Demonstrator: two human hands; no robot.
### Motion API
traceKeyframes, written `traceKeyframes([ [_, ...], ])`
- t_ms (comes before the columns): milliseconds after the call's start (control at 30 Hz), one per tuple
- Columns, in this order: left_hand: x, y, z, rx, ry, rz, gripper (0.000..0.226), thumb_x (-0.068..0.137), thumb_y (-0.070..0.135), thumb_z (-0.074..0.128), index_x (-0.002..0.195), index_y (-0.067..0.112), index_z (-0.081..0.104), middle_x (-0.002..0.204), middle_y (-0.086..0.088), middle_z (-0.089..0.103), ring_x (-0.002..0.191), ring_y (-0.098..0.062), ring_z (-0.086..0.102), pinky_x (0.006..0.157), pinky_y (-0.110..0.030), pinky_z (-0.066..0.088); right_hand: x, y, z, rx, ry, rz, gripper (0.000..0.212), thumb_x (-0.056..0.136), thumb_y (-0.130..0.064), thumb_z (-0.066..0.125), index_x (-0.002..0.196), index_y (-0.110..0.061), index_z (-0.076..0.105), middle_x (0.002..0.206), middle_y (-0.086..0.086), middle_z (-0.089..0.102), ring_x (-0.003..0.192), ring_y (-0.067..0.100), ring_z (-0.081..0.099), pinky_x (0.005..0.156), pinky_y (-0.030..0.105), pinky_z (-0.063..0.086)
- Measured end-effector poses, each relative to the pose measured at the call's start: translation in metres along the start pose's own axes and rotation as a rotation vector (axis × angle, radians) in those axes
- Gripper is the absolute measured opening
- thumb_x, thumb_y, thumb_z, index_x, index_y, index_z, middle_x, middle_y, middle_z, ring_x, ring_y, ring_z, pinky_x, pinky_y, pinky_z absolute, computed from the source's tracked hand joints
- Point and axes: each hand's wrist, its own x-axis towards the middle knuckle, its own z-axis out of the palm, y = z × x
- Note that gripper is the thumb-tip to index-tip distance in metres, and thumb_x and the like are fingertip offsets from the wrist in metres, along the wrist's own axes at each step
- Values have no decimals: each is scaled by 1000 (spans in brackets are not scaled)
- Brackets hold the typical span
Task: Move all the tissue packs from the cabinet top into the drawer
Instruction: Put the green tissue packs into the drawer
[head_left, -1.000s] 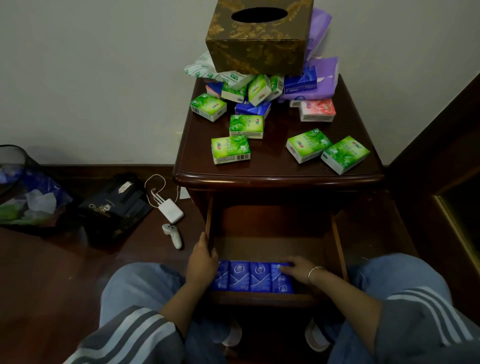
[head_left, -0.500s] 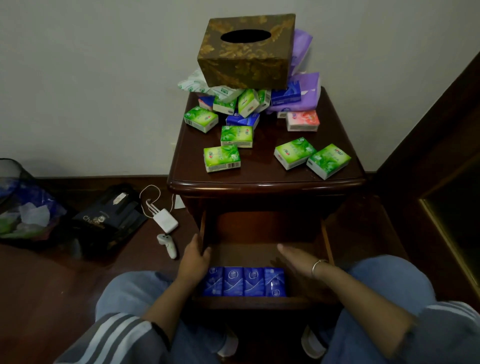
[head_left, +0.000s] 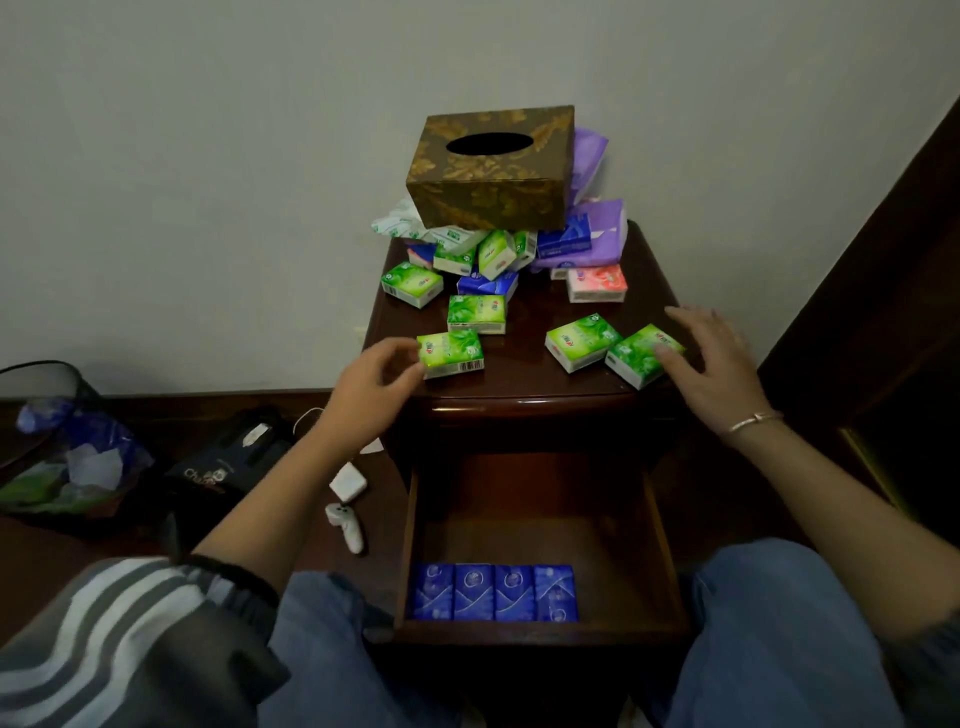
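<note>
Several tissue packs lie on the dark wooden cabinet top (head_left: 519, 382): green ones in front, blue, pink and purple ones piled at the back under a brown tissue box (head_left: 493, 171). My left hand (head_left: 371, 387) reaches the left end of the nearest green pack (head_left: 452, 353), thumb and fingers apart and touching its edge; the pack still rests on the wood. My right hand (head_left: 711, 364) is spread, fingertips on the rightmost green pack (head_left: 641, 356). Beside it lies another green pack (head_left: 582, 340). Below, the open drawer (head_left: 662, 545) holds a row of blue packs (head_left: 493, 592) along its front.
On the floor to the left are a white charger (head_left: 348, 480), a small white controller (head_left: 348, 527), a dark bag (head_left: 228, 462) and a bin with plastic (head_left: 57, 441). A dark wooden panel (head_left: 883, 291) stands to the right. My knees flank the drawer.
Both hands have left the drawer and risen to the cabinet top, the left to the nearest green pack, the right to the rightmost one. The camera has tilted up.
</note>
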Motion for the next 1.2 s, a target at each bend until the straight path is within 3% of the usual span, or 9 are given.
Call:
traceKeyframes([
  [133, 24, 0, 29, 258, 49, 21, 58, 95, 40, 51, 147, 19, 35, 152, -5, 34, 139, -21, 32, 113, -45, 29, 25, 2, 39, -199, -76, 80, 59, 90, -52, 45, 144, -32, 31, 158, -1, 19, 146, 29, 8, 114, 55, 12],
  [233, 29, -8, 49, 339, -40, -92, 57, 99, 48, 35, 151, 27, 24, 159, 1, 21, 145, -21, 20, 115, -50, 17, 29, 5, 58, -252, -84, 93, 61, 89, -57, 42, 143, -28, 35, 156, 2, 25, 145, 29, 12, 113, 55, 17],
  [400, 33, -9, 57, 270, 87, -88, 50, 96, 42, 47, 141, 21, 42, 141, -5, 43, 131, -23, 40, 112, -49, 25, 26, 12, 66, -278, 45, 43, 58, 88, -54, 45, 135, -19, 48, 147, 7, 40, 138, 29, 31, 106, 48, 34],
  [567, 59, 0, 31, 314, -202, -247, 70, 75, 51, 73, 133, 18, 50, 127, -11, 43, 116, -27, 49, 103, -42, 41, 24, 12, 72, -282, 137, 1, 53, 87, -47, 51, 129, -16, 54, 140, 10, 49, 128, 30, 43, 100, 44, 42],
  [667, 77, 7, 21, 301, -295, -191, 57, 70, 38, 82, 116, 17, 58, 116, -8, 49, 97, -19, 54, 78, -27, 45, 23, 12, 73, -291, 162, 1, 53, 86, -49, 48, 127, -16, 56, 138, 9, 51, 126, 28, 45, 96, 43, 45],
  [800, 105, 21, 16, 62, -194, -140, 45, 69, 31, 83, 103, 14, 58, 91, 3, 58, 79, -9, 57, 57, -16, 40, 22, 12, 74, -312, 169, 14, 56, 85, -52, 41, 127, -18, 55, 137, 7, 52, 124, 26, 46, 91, 42, 48],
  [900, 124, 28, 22, 69, -267, -119, 46, 72, 35, 81, 105, 16, 56, 94, 4, 57, 80, -6, 55, 59, -17, 40, 21, 11, 74, -315, 168, 18, 56, 85, -53, 40, 126, -18, 55, 136, 7, 52, 124, 26, 46, 91, 42, 48],
  [1067, 136, 22, 36, 286, -462, -104, 47, 76, 42, 76, 106, 20, 47, 114, -5, 51, 103, -20, 54, 85, -32, 45, 20, 11, 74, -309, 171, 19, 54, 85, -51, 44, 126, -18, 56, 135, 7, 53, 122, 26, 47, 90, 41, 48],
  [1200, 131, 19, 34, 345, -457, -66, 55, 75, 47, 76, 108, 15, 45, 118, -8, 47, 103, -20, 51, 84, -33, 45, 20, 10, 73, -319, 163, 22, 54, 86, -51, 42, 127, -18, 56, 136, 7, 52, 121, 26, 48, 88, 40, 48],
])
